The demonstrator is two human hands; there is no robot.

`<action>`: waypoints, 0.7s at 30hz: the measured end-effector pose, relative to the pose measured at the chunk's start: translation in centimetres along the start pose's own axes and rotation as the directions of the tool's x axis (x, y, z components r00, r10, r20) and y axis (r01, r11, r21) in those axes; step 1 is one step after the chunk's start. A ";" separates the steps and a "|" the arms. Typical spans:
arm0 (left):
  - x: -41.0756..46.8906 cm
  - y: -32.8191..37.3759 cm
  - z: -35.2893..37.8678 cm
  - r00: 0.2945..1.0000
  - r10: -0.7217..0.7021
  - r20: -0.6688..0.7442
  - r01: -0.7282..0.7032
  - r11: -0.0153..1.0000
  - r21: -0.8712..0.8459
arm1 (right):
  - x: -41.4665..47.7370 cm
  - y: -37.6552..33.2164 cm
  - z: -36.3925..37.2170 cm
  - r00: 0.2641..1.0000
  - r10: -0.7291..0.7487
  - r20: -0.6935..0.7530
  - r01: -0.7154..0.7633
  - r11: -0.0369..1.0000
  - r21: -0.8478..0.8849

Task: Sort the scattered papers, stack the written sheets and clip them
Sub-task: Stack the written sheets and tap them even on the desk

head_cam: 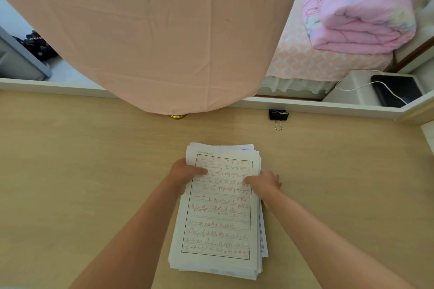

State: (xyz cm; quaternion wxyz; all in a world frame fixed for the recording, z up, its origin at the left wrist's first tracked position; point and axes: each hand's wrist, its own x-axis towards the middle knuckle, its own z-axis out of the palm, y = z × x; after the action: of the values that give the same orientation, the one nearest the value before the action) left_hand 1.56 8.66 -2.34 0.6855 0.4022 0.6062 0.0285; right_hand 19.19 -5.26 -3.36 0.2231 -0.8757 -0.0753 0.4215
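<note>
A stack of written sheets (218,223), lined and covered in red handwriting, lies in the middle of the light wooden desk (82,171). Its edges are slightly uneven on the right side. My left hand (184,171) grips the stack's upper left edge, thumb on top of the page. My right hand (265,182) grips the upper right edge, thumb also on the top sheet. A black binder clip (278,116) with a metal handle lies apart from the stack, near the desk's far edge, up and to the right.
A pink cloth (152,30) hangs over the far middle of the desk, with a gold base (178,116) showing under it. Beyond the white desk rim are a bed with a folded pink quilt (357,7) and a black device with a white cable (397,91).
</note>
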 end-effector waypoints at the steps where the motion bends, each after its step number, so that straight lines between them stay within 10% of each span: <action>1: 0.0 -0.3 -0.4 0.999 0.015 0.034 -0.015 1.000 -0.011 | -0.1 0.2 0.3 1.000 -0.011 -0.029 0.011 1.000 0.007; 7: -1.0 -0.9 -1.7 0.967 0.133 0.220 -0.125 0.991 -0.047 | -0.7 0.9 0.4 0.998 -0.042 0.038 0.027 0.945 0.325; 14: -2.1 -2.0 -2.6 0.942 0.260 0.210 -0.247 0.965 -0.089 | -2.3 0.4 -1.6 0.948 -0.010 0.318 -0.087 0.953 0.290; 21: -3.0 0.3 -2.6 0.934 0.339 0.112 -0.339 0.941 -0.016 | -2.8 0.2 -1.6 0.951 -0.185 0.248 0.094 0.936 0.338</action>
State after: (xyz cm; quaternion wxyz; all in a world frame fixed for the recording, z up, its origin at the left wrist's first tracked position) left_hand -1.28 8.61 0.46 0.7028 0.5028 0.4881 0.1224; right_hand 18.69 -6.86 -0.63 0.3799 -0.7524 -0.0983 0.5290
